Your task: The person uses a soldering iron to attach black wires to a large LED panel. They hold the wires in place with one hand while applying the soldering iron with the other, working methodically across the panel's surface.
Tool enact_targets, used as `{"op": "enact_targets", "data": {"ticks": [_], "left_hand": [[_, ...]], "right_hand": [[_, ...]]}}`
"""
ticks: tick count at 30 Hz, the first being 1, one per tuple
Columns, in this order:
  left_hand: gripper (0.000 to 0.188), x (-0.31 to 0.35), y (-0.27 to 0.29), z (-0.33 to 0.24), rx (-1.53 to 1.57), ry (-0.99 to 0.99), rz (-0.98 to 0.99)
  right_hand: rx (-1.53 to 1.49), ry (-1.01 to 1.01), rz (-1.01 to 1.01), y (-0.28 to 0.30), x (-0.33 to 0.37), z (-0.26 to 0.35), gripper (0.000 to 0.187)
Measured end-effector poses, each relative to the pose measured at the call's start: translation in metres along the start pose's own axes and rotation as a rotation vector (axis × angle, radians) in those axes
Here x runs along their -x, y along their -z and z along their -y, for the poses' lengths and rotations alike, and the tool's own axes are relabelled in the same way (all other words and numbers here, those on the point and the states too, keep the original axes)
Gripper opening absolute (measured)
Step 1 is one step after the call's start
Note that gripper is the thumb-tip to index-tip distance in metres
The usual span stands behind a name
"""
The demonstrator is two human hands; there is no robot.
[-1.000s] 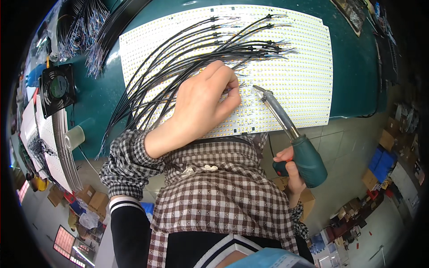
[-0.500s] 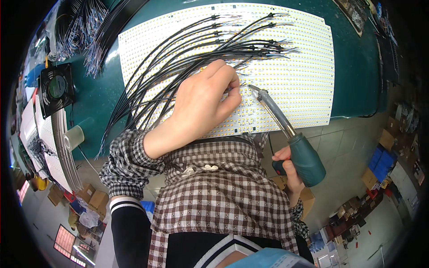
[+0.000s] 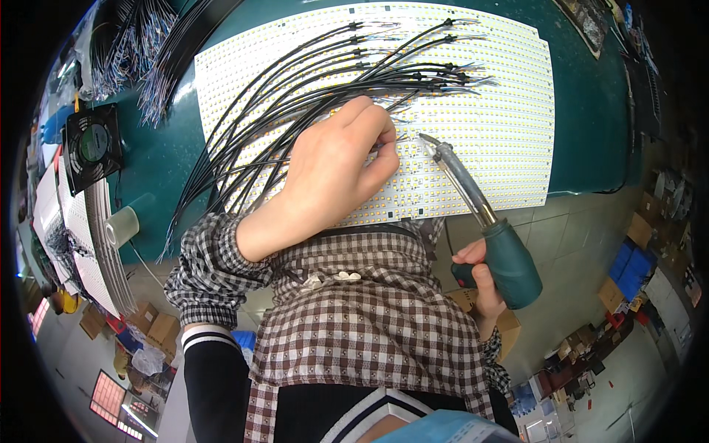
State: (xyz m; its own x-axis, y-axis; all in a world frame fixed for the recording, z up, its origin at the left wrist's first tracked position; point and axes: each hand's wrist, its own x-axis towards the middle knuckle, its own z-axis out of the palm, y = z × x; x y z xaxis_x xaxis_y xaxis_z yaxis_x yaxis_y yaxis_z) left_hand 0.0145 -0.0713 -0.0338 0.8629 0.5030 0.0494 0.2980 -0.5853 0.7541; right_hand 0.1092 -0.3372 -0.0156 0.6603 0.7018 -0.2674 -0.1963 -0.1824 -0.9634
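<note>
My left hand (image 3: 336, 159) is closed in a pinch over the white LED board (image 3: 509, 133), fingertips curled toward its middle. A black cable runs in under the hand, and thin wire ends show just past the fingertips; the pinch itself is partly hidden. More black cables (image 3: 295, 77) with stripped, coloured wire ends lie across the board beyond that hand. My right hand (image 3: 484, 284) is wrapped round the dark green handle of a soldering iron (image 3: 511, 262). Its bent metal tip points up and left, close to the wire ends and a little to their right.
The board lies on a green table (image 3: 591, 140). At the left stand a small black fan (image 3: 94, 144), a white roll (image 3: 122, 227) and a stack of white boards (image 3: 100, 251). Bundles of cables (image 3: 140, 52) lie at the far left. Cardboard boxes (image 3: 151, 325) sit on the floor.
The soldering iron has shifted slightly to the right, its tip moving away from the wire ends by my left fingers. My left hand has stayed nearly still.
</note>
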Motion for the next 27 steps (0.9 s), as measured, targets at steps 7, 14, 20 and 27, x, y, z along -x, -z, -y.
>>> {"op": "enact_targets", "data": {"ticks": [7, 14, 20, 27], "left_hand": [[0.01, 0.0, 0.001, -0.002, -0.021, 0.009, 0.009], [0.01, 0.0, 0.005, -0.004, -0.032, 0.033, 0.05], [0.009, -0.003, 0.009, -0.006, 0.043, -0.023, 0.029], [0.009, -0.011, 0.008, -0.002, 0.036, -0.003, 0.103]], "right_hand": [[0.073, 0.065, 0.008, 0.0, -0.004, 0.0, 0.032], [0.082, 0.005, -0.071, -0.002, -0.001, 0.001, 0.047], [0.066, 0.009, -0.099, 0.0, 0.003, -0.001, 0.049], [0.063, 0.054, -0.068, 0.004, 0.003, -0.002, 0.041]]}}
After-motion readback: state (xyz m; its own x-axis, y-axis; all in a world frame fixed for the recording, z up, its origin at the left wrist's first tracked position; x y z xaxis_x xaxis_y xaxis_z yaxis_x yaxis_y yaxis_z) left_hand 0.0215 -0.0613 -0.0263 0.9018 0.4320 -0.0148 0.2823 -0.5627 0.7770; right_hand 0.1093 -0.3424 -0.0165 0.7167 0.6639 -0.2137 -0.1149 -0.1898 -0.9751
